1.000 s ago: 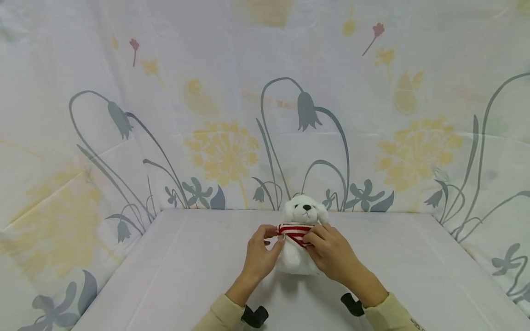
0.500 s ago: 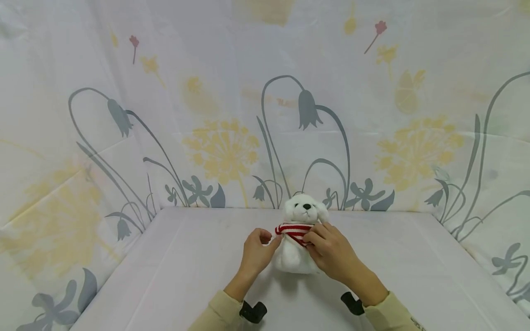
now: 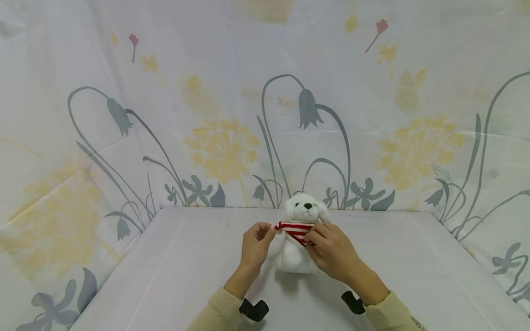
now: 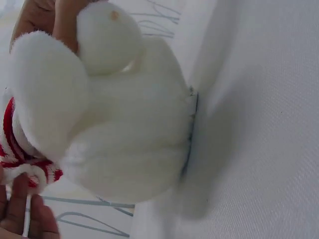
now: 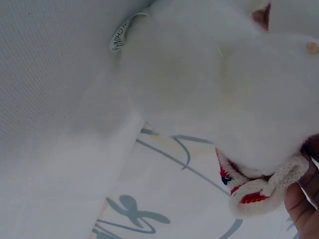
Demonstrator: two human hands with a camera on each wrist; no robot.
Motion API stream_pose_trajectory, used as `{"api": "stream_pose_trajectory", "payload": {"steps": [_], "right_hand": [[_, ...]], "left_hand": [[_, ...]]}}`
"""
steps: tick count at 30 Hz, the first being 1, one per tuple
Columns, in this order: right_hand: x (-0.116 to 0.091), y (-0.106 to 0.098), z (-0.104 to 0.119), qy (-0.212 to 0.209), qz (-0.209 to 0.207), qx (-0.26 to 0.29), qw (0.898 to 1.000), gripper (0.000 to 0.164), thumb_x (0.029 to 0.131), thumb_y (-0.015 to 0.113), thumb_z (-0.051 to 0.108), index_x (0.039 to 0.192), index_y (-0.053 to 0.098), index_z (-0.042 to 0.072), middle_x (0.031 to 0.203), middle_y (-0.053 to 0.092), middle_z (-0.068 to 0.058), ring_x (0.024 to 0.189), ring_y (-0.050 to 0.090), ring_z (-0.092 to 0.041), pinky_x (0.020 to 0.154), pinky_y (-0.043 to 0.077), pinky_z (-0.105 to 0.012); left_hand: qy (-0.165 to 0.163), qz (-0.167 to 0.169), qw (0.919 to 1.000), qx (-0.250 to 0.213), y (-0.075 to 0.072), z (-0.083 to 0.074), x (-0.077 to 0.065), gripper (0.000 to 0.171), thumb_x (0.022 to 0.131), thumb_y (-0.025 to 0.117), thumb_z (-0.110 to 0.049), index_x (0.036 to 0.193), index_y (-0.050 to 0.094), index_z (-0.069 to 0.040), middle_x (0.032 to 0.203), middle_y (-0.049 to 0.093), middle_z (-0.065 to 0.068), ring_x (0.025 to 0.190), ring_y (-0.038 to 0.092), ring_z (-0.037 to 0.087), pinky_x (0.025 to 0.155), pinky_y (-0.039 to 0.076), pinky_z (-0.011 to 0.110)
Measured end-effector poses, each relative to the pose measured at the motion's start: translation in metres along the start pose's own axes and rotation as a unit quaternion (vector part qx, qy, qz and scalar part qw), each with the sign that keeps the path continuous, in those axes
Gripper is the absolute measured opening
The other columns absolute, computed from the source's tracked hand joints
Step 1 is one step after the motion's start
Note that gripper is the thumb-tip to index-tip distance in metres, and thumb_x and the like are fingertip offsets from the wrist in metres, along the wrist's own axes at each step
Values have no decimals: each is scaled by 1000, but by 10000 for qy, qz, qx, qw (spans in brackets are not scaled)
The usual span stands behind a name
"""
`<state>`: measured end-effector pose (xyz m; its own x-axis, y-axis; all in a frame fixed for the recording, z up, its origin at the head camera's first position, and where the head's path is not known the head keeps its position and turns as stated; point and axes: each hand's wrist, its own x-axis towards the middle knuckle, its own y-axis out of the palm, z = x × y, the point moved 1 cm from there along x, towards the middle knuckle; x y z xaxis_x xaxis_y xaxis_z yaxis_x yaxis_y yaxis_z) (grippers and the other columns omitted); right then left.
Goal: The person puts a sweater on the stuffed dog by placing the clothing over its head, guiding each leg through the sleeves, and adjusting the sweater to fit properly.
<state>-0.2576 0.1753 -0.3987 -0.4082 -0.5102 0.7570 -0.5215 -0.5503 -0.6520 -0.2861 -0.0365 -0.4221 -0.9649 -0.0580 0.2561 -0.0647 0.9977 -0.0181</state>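
Note:
A white plush dog [image 3: 301, 262] with a black nose sits upright on the white surface. Round its neck lies a red-and-white striped knitted scarf [image 3: 295, 228]. My left hand [image 3: 254, 246] pinches the scarf's end at the left side of the neck; in the left wrist view its fingers [image 4: 20, 199] are on the knit beside the white body. My right hand [image 3: 333, 250] holds the scarf's other side over the chest, covering part of the dog. In the right wrist view, fingers [image 5: 301, 204] grip the scarf's rolled edge [image 5: 259, 201].
A flower-printed cloth [image 3: 223, 151] rises behind and at both sides of the white table [image 3: 194, 257]. Black straps [image 3: 254, 310] show at both wrists. A small printed tag [image 5: 118, 40] sticks out near the plush's base.
My left hand's fingers parted from the scarf's end, then pinched it again a little farther left. My right hand has kept its hold, and the dog has stayed in place.

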Motion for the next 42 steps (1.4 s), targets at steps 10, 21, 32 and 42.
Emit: {"api": "stream_pose_trajectory", "payload": {"steps": [10,21,32,42], "right_hand": [[0,-3,2,91,198,-41,9998,34,65,75,36,90,63,17,94,55,5,84,48,-17,71,40,-36],[0,-3,2,328,340,-41,9989,62,63,77,64,102,65,17,100,55,5,87,46,-16,76,39,-34],[-2,2,5,121,-144,161,9997,70,73,75,57,118,58,6,123,52,-11,108,48,-26,91,39,-41],[-1,4,9,220,-68,129,9997,59,79,67,48,117,59,4,122,56,-10,112,51,-30,95,38,-47]], "left_hand": [[1274,218,9912,288,0,-40,-17,5,95,52,3,93,48,5,68,54,9,64,46,10,63,37,25],[1762,831,9780,745,4,-47,-24,5,98,47,1,93,44,3,73,52,6,71,48,14,70,38,31],[2231,1217,9627,924,4,-48,-23,7,98,43,4,92,41,6,67,41,3,66,43,15,64,36,25],[2656,1711,9400,1290,9,-31,-19,7,96,51,-3,99,45,-5,87,61,5,88,63,20,79,46,31]]}}
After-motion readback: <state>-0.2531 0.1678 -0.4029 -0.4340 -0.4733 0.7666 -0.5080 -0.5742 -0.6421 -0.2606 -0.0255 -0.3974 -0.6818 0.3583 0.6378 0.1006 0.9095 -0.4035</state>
